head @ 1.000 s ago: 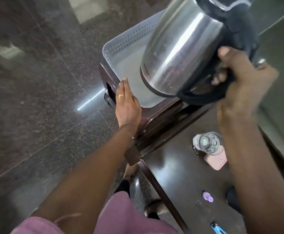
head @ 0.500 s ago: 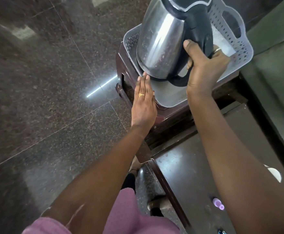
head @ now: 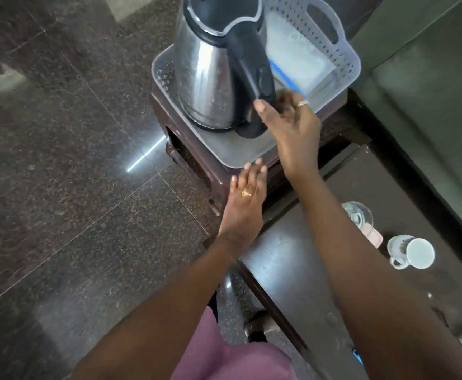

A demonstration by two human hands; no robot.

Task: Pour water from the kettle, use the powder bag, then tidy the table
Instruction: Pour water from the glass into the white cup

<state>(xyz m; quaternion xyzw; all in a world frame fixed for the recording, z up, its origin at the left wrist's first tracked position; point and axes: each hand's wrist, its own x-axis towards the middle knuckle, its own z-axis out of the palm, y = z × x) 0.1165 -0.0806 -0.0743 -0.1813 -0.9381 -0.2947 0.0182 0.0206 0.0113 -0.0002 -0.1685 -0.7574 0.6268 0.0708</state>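
Observation:
The steel kettle with its black handle stands upright in the pale perforated basket, in its near left part. A white powder bag with a blue strip lies in the basket behind the kettle. My right hand hovers just right of the kettle's handle, fingers spread and blurred, the thumb tip close to the handle's lower end. My left hand is flat and open by the basket's near edge, holding nothing.
The basket rests on a dark brown stool over polished stone floor. On the dark table at right stand a clear glass, a pink item beside it and white cups. A green wall runs along the right.
My right hand set the kettle down upright in the basket and opened off its handle. My left hand drew back from the basket's edge toward me.

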